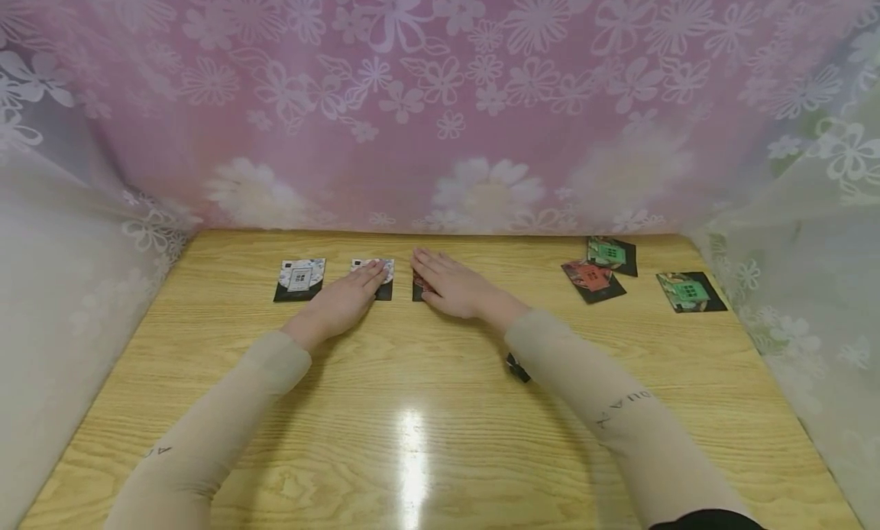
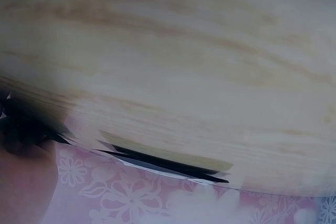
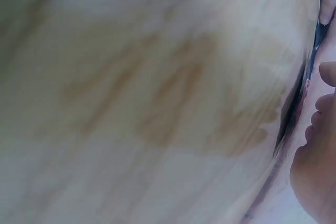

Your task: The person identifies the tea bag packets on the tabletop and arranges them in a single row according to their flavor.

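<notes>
My left hand rests with straight fingers on a flat, square white-and-black packet, covering much of it. Just to its right, my right hand lies flat over a red-and-black packet, whose left edge shows. Another white-and-black packet lies left of the left hand, in line with these two. In the left wrist view, a packet appears edge-on beside the hand. The right wrist view has a dark packet edge next to the fingers.
At the back right of the wooden table, a red packet overlaps a green one. Another green packet lies near the right edge. A small black item is partly hidden by the right sleeve. Flowered curtains enclose the table.
</notes>
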The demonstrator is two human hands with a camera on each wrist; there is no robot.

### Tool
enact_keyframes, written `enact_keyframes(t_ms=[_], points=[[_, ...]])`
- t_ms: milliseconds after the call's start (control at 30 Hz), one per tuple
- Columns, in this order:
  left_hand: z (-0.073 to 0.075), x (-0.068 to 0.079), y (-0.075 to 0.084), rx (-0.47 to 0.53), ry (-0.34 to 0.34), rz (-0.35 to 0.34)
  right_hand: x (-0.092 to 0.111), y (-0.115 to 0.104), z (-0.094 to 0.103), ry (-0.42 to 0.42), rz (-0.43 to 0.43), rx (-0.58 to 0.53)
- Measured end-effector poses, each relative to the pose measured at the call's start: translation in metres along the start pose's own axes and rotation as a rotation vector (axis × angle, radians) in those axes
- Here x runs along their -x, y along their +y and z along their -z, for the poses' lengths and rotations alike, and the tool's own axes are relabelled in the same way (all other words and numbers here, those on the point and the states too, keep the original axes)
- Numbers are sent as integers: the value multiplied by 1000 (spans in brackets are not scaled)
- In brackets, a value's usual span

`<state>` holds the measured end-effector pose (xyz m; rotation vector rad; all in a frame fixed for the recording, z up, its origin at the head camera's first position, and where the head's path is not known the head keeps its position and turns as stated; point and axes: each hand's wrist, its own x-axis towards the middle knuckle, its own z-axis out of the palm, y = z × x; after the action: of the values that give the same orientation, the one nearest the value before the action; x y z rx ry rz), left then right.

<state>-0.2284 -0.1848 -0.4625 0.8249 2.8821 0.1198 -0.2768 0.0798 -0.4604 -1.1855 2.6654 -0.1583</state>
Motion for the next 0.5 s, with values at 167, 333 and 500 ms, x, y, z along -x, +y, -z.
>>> enact_keyframes(t_ms=[167,333,500], points=[[-1,0,-1,-7,15,-11,7,3,1,6,-19,-5],[-3,-1,-2,-6,14,-10,14,3,0,-33,-54,-27],[-4,-3,-3,10,5,-3,17,-2,1,-44,-79,-34]])
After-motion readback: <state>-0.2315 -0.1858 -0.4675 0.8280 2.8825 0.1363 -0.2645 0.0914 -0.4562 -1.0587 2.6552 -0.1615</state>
